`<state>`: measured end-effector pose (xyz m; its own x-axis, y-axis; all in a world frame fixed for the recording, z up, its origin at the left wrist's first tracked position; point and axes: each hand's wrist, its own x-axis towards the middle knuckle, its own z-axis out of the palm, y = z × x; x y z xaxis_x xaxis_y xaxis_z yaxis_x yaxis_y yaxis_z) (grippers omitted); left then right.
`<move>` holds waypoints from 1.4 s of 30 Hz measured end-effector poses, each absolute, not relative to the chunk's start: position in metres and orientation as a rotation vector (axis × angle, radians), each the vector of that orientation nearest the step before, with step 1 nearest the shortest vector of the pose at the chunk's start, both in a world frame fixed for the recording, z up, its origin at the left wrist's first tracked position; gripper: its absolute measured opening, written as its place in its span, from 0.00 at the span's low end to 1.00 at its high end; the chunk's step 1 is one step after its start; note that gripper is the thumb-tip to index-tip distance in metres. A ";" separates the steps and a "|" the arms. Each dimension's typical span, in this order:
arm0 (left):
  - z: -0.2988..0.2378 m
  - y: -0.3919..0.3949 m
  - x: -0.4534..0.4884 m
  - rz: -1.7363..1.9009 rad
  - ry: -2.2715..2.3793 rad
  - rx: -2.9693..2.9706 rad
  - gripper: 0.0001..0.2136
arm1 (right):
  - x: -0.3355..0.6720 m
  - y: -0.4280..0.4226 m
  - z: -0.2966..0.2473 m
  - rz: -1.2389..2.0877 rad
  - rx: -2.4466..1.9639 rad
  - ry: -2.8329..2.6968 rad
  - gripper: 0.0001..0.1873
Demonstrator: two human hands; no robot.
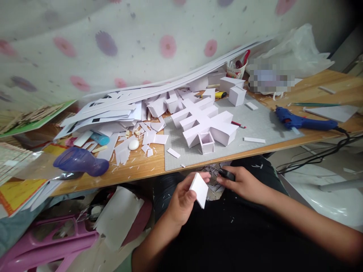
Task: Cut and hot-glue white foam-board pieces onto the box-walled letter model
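Pinched between thumb and fingertips of the left hand [181, 198] is a small white card piece [199, 189], held over the lap below the table edge [136, 172]. Right hand [241, 183] is curled around a black tool [227, 174] just beside it.

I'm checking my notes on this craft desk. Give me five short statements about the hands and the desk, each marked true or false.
1. The left hand holds a white foam piece. True.
2. The right hand is empty. False: it grips a small black tool.
3. The blue glue gun lies on the desk. True.
4. The white model sits on the floor. False: it stands on the grey cutting mat.
5. The purple bottle stands upright. False: it lies on its side.
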<state>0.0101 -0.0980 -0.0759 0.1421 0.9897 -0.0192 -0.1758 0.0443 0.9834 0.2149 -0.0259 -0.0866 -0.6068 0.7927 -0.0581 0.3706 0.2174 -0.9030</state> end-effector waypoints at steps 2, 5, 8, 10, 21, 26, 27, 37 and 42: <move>-0.080 -0.097 0.015 1.280 0.919 0.946 0.32 | 0.212 -0.028 -0.082 1.642 -0.946 -1.919 0.20; -0.081 -0.094 0.021 1.284 0.786 0.751 0.33 | 0.205 -0.032 -0.074 1.858 -0.808 -1.748 0.21; -0.077 -0.092 0.024 1.228 0.673 0.687 0.34 | 0.196 -0.033 -0.069 1.923 -0.761 -1.567 0.19; -0.075 -0.090 0.024 1.215 0.646 0.682 0.34 | 0.192 -0.033 -0.069 1.955 -0.766 -1.448 0.17; -0.068 -0.077 0.021 1.332 1.071 0.782 0.11 | 0.196 -0.028 -0.068 1.877 -0.833 -1.498 0.17; -0.062 -0.071 0.021 1.304 1.209 0.921 0.13 | 0.201 -0.023 -0.067 1.743 -0.855 -1.510 0.16; -0.060 -0.070 0.021 1.289 1.241 0.977 0.12 | 0.202 -0.022 -0.067 1.761 -0.870 -1.481 0.17; -0.023 -0.038 0.018 1.050 1.576 2.100 0.26 | 0.203 -0.004 -0.056 1.825 -0.941 -1.029 0.17; -0.009 -0.024 0.017 0.899 1.639 2.344 0.29 | 0.201 0.005 -0.051 1.826 -0.913 -0.970 0.15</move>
<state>0.0169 -0.0235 -0.0093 0.2266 0.8931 0.3886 0.8074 -0.3954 0.4379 0.2011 0.0051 -0.0508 -0.3689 0.9072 -0.2024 -0.3401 -0.3344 -0.8789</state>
